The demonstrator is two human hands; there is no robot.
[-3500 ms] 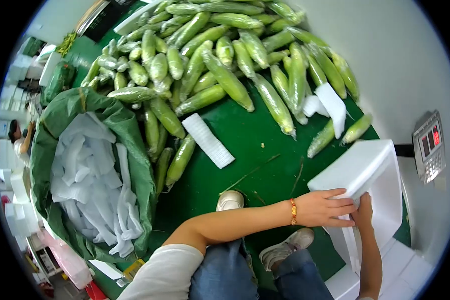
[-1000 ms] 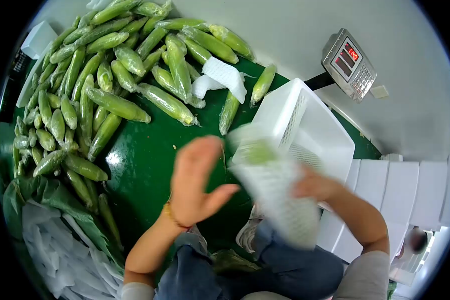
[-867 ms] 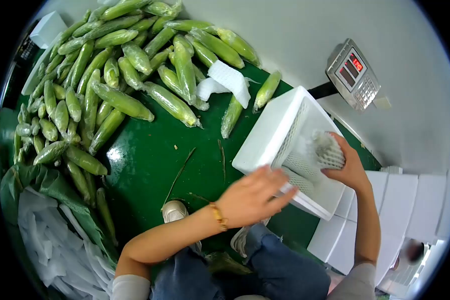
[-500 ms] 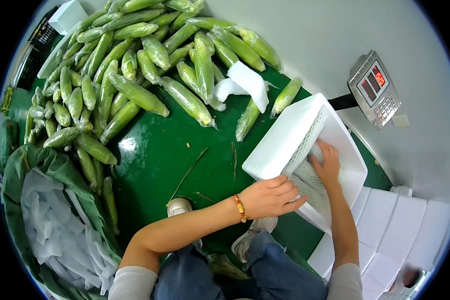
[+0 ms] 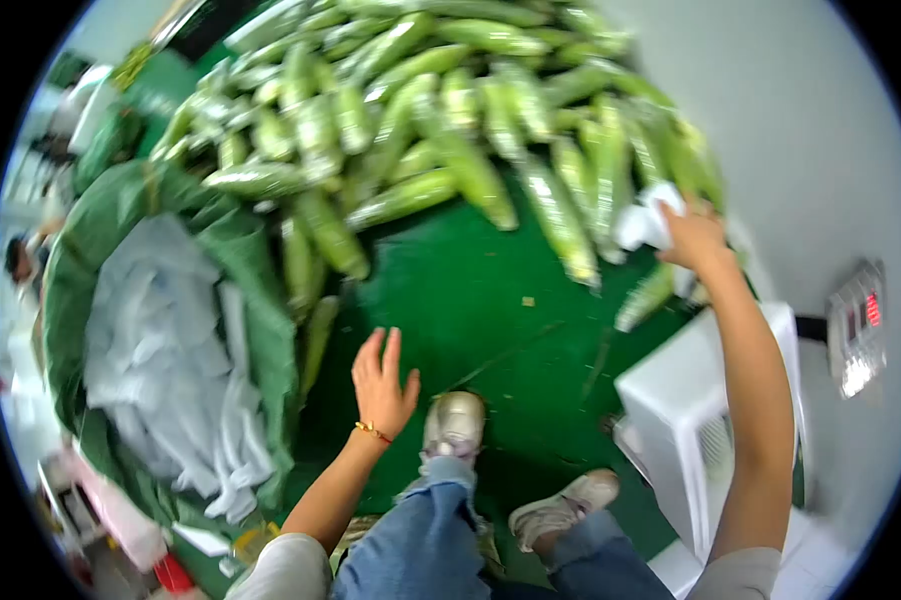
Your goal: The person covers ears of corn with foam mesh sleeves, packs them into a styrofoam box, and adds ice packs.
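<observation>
My right hand (image 5: 695, 238) reaches to the far right side, its fingers closed over a white foam net sleeve (image 5: 648, 218) beside the pile; motion blur softens the fingertips. Film-wrapped ears of corn in green husks (image 5: 460, 160) are heaped around it, and one ear (image 5: 646, 298) lies just below. My left hand (image 5: 382, 388), a beaded bracelet at its wrist, hovers over the green surface with its fingers stretched out and holds nothing. Below my right forearm stands the white foam box (image 5: 660, 385); part of its mesh lining (image 5: 715, 447) shows, and my arm hides the rest.
A big green sack (image 5: 90, 240) of white foam sleeves (image 5: 165, 340) stands at the left. A scale display (image 5: 857, 330) with red digits is by the right wall. My shoes (image 5: 454, 425) are on the green surface (image 5: 450, 290).
My right hand has left the inside of the box and gone to the foam sleeve by the corn. My left hand has come off the box and swung left, fingers opened. The view has turned leftward.
</observation>
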